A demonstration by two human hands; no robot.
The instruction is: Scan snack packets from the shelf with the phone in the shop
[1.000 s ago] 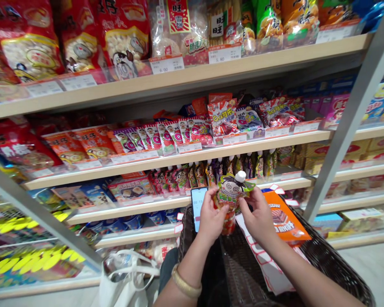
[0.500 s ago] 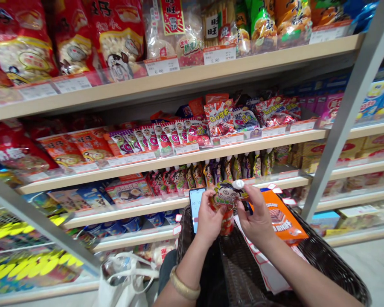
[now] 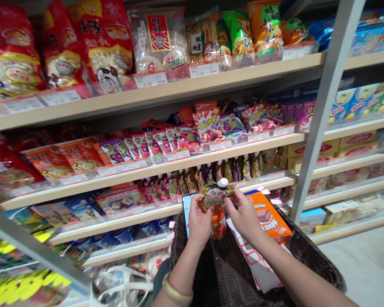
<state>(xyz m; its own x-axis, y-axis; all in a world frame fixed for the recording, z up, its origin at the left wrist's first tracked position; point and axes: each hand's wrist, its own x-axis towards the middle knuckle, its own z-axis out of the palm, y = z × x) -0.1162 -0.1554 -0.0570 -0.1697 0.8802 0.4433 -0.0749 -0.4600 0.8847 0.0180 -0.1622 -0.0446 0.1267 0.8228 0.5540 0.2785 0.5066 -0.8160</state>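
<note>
My left hand (image 3: 200, 221) pinches a spouted jelly pouch (image 3: 214, 194) with a cartoon face and a white cap, held upright over the basket. On the pouch's right edge my right hand (image 3: 245, 216) has its thumb and fingers closed. Just below the pouch is a red-patterned package (image 3: 218, 225), partly covered by my hands. A phone (image 3: 186, 209) with a lit screen stands behind my left hand. Under my right forearm lie an orange snack bag (image 3: 270, 216) and a white sheet with red outlines (image 3: 263, 266).
The dark wicker basket (image 3: 331, 273) sits in front of me. Beyond it runs a shelf edge (image 3: 160, 170) with similar spouted pouches (image 3: 208, 175) below it. A metal post (image 3: 320, 115) stands at the right. A white bag (image 3: 120, 283) is at lower left.
My right hand has come down from beside the white cap to the pouch's right edge, its fingers closing there. The view has shifted, so the shelves appear further left.
</note>
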